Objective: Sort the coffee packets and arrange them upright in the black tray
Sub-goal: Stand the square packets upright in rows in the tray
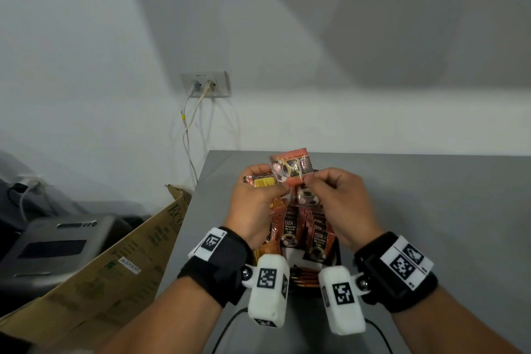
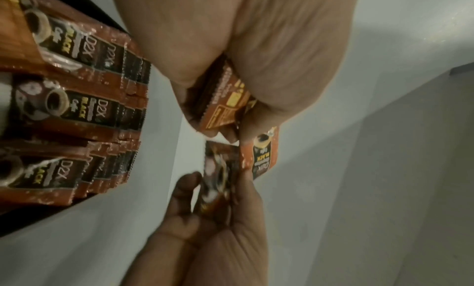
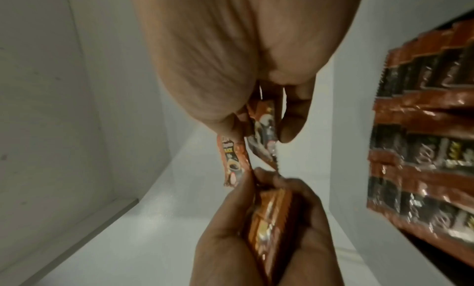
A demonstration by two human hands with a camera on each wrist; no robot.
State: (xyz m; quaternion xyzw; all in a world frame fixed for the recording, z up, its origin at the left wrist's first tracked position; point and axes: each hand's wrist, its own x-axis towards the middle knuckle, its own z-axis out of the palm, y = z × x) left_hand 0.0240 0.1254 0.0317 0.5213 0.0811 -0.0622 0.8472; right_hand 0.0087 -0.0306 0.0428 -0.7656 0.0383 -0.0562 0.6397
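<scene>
Above the black tray [image 1: 338,253] my left hand [image 1: 267,184] grips a small bundle of orange coffee packets [image 1: 260,181]. One more orange and black packet [image 1: 291,169] stands raised between both hands, pinched by my left thumb and my right hand [image 1: 313,181]. In the right wrist view the right hand's fingers [image 3: 292,126] also hold a second packet [image 3: 264,126] with a cup picture, beside the shared packet [image 3: 233,162]. In the left wrist view the bundle [image 2: 223,105] lies in the left palm. Rows of D2X Black packets [image 1: 290,230] stand upright in the tray below.
The tray sits on a grey table [image 1: 431,210] near its left edge. Thin brown sticks [image 1: 304,279] lie in the tray's near compartment. Left of the table stand a cardboard box [image 1: 115,261] and a grey machine [image 1: 57,247]. A wall socket [image 1: 205,85] with cables hangs behind.
</scene>
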